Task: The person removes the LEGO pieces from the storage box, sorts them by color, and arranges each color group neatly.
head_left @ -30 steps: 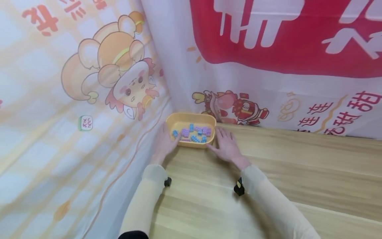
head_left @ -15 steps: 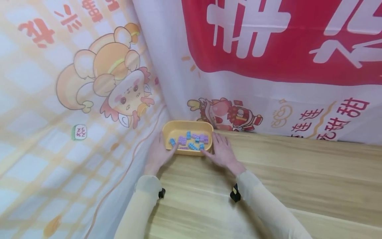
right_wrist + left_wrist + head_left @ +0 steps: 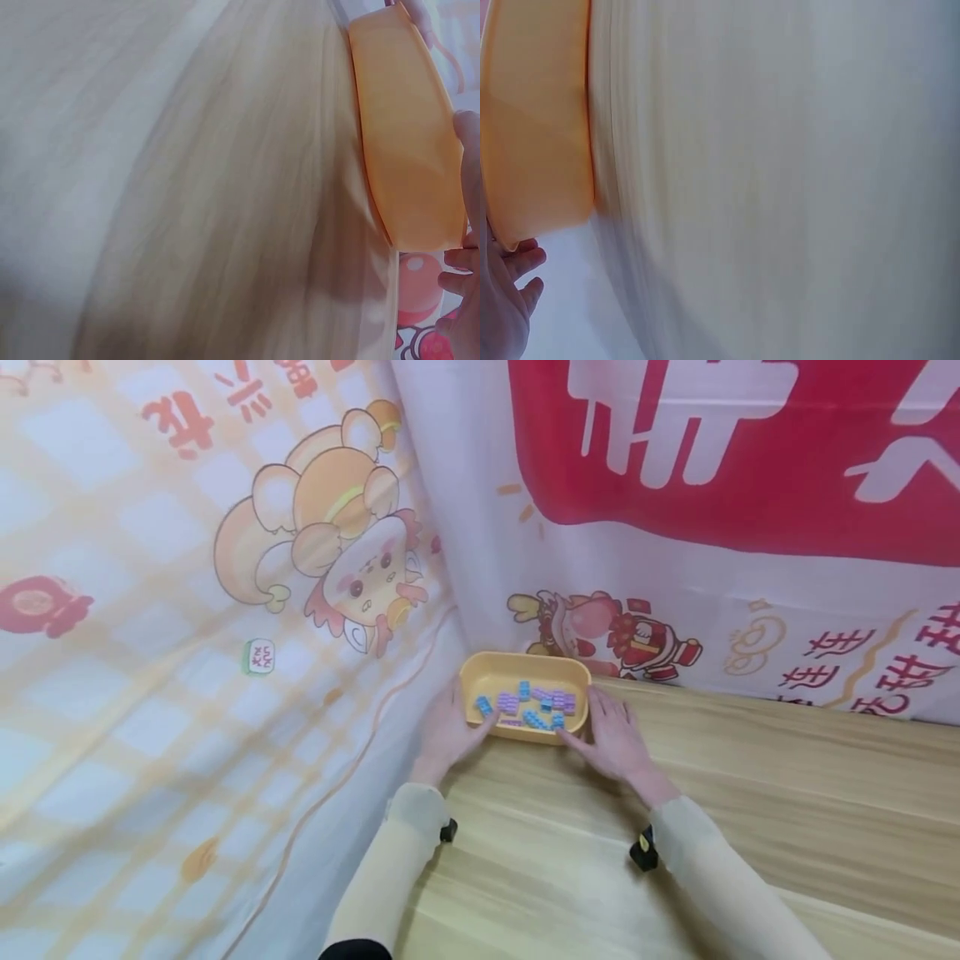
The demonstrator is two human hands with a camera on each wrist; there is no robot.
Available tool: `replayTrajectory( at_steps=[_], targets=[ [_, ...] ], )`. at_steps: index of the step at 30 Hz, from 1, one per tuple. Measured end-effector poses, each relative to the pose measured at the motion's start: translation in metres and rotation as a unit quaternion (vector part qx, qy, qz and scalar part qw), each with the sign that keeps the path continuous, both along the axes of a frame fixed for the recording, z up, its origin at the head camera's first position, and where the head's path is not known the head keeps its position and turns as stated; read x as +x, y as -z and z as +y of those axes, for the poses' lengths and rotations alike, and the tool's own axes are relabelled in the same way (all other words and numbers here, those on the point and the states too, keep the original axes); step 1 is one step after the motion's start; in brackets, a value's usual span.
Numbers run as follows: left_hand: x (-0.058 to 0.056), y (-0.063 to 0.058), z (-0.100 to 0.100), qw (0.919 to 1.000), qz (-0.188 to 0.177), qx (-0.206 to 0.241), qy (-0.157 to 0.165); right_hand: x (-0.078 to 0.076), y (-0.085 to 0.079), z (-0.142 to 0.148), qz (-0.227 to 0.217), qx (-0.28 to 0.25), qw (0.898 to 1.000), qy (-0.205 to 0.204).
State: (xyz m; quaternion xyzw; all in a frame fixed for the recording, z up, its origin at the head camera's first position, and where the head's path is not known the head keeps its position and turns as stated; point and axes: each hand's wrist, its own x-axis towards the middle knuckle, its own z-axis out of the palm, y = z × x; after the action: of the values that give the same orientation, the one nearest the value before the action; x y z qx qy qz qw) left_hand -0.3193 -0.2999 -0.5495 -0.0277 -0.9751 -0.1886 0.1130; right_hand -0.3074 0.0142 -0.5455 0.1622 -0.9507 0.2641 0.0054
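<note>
Gripping the tray [image 3: 527,736], set in the far left corner of the table [image 3: 555,868] with blue and purple bricks [image 3: 507,702] inside, with the left hand [image 3: 448,732] at its left end and the right hand [image 3: 618,741] at its right.

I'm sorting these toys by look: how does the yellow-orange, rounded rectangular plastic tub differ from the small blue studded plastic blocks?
Size: the yellow-orange tub is far larger than any of the blue blocks.
Surface: the tub's walls are smooth; the blocks are studded.
Place: the tub stands on the pale wooden tabletop; the blocks lie inside it.
Both look like plastic.
</note>
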Motion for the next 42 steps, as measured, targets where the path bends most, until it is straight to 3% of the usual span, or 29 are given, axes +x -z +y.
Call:
replayTrajectory(
  at_steps=[7,14,21,31,42],
  targets=[
    [0.009,0.005,0.025,0.9996,-0.027,-0.01,0.009,0.015,0.003,0.022,-0.009,-0.001,1.0,0.011],
    [0.023,0.011,0.04,0.9991,-0.042,0.01,0.004,0.026,0.009,0.031,-0.013,-0.002,1.0,0.015],
    [0.025,0.016,0.047,0.9988,-0.049,0.001,0.007,0.031,0.011,0.037,-0.009,-0.011,1.0,0.02],
    [0.027,0.008,0.056,0.9971,-0.074,0.019,-0.002,0.033,0.008,0.043,-0.013,-0.02,0.999,0.027],
    [0.033,-0.004,0.061,0.9975,-0.065,0.028,-0.005,0.036,0.0,0.046,-0.018,-0.02,0.999,0.022]
  ],
)
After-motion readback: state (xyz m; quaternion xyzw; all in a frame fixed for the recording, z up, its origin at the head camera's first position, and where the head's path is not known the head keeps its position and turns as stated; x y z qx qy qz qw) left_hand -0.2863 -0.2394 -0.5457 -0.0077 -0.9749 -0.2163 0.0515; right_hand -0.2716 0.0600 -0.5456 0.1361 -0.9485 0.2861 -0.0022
